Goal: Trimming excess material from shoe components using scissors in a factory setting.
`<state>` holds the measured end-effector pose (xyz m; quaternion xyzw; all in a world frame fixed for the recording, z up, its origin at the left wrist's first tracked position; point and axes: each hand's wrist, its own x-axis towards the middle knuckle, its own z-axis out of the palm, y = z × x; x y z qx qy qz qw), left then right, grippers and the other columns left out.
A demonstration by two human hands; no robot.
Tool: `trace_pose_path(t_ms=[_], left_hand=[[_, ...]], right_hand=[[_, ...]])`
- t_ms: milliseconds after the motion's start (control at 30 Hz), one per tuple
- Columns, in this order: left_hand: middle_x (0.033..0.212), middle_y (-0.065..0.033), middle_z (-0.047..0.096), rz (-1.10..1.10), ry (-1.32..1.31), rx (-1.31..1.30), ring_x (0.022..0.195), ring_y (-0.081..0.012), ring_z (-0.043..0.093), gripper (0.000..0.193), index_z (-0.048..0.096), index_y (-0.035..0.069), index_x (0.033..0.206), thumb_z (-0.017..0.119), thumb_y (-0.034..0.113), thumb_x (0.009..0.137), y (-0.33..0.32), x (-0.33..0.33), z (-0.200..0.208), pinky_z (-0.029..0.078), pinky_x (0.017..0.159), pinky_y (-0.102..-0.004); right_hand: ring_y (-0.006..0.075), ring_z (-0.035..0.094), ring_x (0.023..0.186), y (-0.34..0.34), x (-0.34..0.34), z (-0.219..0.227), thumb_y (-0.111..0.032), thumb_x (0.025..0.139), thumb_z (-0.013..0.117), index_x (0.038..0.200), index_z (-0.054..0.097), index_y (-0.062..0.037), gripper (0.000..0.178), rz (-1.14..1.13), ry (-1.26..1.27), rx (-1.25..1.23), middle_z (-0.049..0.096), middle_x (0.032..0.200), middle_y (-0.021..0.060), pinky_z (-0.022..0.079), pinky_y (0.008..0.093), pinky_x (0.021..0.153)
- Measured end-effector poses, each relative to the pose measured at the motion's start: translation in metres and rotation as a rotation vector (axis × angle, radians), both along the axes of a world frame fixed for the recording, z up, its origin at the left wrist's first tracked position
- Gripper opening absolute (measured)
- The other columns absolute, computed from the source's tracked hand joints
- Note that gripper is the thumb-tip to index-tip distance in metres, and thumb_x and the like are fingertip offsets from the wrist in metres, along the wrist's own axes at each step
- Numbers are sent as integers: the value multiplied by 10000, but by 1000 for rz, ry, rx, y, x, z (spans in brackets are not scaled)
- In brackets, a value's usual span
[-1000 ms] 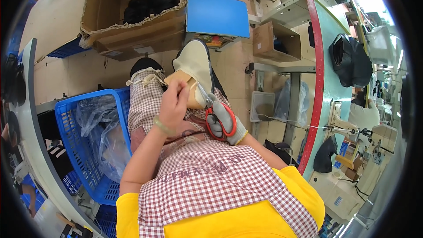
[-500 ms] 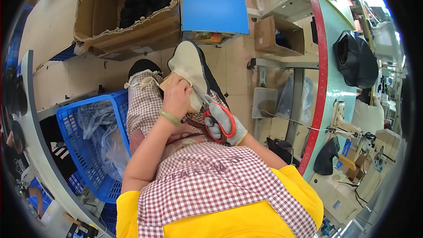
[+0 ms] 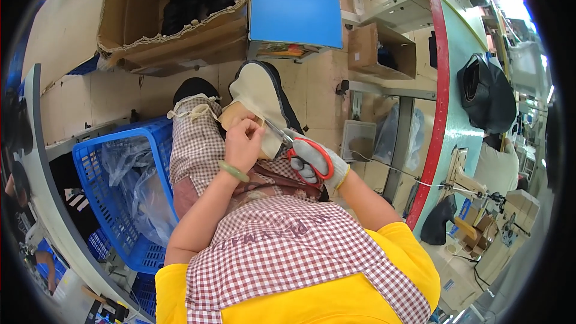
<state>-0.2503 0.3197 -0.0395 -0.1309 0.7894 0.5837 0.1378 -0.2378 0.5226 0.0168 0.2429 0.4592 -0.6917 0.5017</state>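
Across my lap lies a cream, boot-shaped piece (image 3: 257, 87) with black material along its right side and a tan patch lower down. My left hand (image 3: 243, 144), bare with a green bangle at the wrist, pinches the edge of the piece near the tan patch. In my right hand (image 3: 312, 162), which wears a grey-and-white glove, is a pair of red-handled scissors (image 3: 326, 159). The scissor blades point up and left, with their tips at the edge beside my left fingertips. How far the blades are parted is hard to make out.
A blue plastic basket (image 3: 114, 189) with clear bags stands at my left. Ahead are a torn cardboard box (image 3: 180, 54) of black items and a blue-topped box (image 3: 295, 15). A red-edged table (image 3: 441, 114) on the right bears black boot-like pieces (image 3: 487, 93) and a sewing machine (image 3: 462, 174).
My right hand and the scissors have moved slightly right and down. My left hand has shifted a little lower along the piece, and its fingers now pinch the edge.
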Motion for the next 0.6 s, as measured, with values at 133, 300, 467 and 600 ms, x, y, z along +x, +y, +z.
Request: trace_pose_path(t_ms=[133,300,467,600], left_hand=[[990,-157,588,15,7,61,773,-214,602,85,600,-42,763,640,32,775,0,2,0,490,675,-282],[1091,-164,569,34,-42,136,842,-209,606,78,608,-41,773,641,30,777,-3,2,1,501,725,-275],[1159,-174,534,43,-98,225,895,-207,599,83,606,-42,775,639,34,781,-4,3,-4,502,758,-278],[1168,-178,529,29,-130,227,919,-219,599,87,604,-41,774,640,38,781,-4,2,-3,502,775,-284]], right_hand=[[33,380,435,0,-14,0,-352,946,454,1415,334,-182,513,68,60,29,493,687,-22,328,180,372],[34,387,452,6,-25,-4,-385,944,469,1426,317,-169,549,111,13,20,502,702,-19,331,178,380],[38,379,449,14,-24,-19,-425,933,500,1405,343,-180,555,42,-106,-44,515,713,-7,323,175,381],[54,387,455,30,-30,-37,-408,930,520,1390,349,-181,542,-72,-278,-309,535,740,38,311,169,365]])
